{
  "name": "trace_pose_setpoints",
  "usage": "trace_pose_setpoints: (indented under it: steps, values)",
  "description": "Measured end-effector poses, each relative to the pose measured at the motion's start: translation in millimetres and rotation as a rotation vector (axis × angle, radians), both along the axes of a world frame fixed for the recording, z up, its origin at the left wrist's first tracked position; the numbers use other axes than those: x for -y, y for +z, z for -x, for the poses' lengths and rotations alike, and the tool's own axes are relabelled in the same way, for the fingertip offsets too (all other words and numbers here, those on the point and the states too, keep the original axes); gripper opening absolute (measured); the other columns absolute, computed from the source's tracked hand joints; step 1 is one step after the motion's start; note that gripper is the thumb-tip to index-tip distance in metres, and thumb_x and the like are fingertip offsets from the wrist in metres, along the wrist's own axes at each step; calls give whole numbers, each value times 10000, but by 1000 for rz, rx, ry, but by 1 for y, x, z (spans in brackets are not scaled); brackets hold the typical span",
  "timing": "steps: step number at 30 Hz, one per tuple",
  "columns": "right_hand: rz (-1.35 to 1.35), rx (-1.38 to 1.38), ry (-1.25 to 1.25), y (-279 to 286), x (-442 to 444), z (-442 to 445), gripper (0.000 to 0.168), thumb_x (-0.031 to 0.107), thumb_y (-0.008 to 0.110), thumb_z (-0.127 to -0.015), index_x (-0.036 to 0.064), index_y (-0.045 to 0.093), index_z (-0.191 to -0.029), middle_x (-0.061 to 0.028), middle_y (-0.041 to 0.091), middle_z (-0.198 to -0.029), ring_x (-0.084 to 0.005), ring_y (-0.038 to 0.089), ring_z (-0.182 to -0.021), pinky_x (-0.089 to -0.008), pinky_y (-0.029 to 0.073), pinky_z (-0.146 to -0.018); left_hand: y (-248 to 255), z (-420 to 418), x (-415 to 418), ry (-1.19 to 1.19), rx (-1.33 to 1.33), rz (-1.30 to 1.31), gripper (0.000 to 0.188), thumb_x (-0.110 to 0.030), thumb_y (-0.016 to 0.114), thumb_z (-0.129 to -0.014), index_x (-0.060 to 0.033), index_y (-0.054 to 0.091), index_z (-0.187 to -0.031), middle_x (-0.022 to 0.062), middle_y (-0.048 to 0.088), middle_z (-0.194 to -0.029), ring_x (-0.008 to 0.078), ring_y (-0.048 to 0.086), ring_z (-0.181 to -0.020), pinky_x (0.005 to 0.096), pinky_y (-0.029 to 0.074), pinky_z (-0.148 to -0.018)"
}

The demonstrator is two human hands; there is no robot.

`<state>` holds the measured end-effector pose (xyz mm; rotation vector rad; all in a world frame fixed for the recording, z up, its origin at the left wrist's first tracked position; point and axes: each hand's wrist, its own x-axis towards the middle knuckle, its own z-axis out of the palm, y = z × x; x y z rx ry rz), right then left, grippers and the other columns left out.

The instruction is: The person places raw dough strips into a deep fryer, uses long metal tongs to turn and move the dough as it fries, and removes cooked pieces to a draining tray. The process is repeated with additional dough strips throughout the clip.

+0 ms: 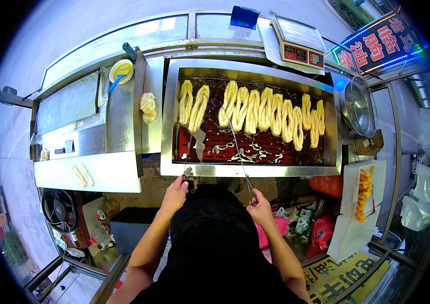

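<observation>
My left hand grips a thin metal rod at the front edge of a stainless-steel fryer. The rod's far end reaches two pale dough loops at the fryer's left; whether it touches them is unclear. In my right hand is the handle of a second thin metal rod. It slants up and left over the dark oil, its tip at the leftmost loop of the larger group. Several more long, twisted dough loops lie side by side toward the right.
Two raw dough strips lie on a white board at left. A bowl holds yellow liquid and a blue-handled utensil. Behind the fryer stands a scale; at right are a wire strainer and fried dough sticks in a white container.
</observation>
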<state>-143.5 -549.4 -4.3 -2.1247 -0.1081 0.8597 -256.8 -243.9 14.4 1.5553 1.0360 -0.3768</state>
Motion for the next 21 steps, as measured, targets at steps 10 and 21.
trace_pose_setpoints:
  steps: [10,21]
  values:
    - [135,-20,40,10,-6,-1,659,99,644,-685,52,501,-1326,-94,598,-782,-248,605,-717,-347,495,-704,-12,18,-15,104,-20,145,361,-225,477,-959,-99,542,-1291,53,560,-675,154,551,-511,315,441,-465]
    - [115,-13,87,10,-42,-24,636,65,650,-693,48,505,-1312,-93,580,-760,-246,594,-706,-352,492,-693,-14,20,0,10,-23,50,377,-243,453,-979,-148,504,-1341,10,538,-764,102,503,-514,259,417,-408]
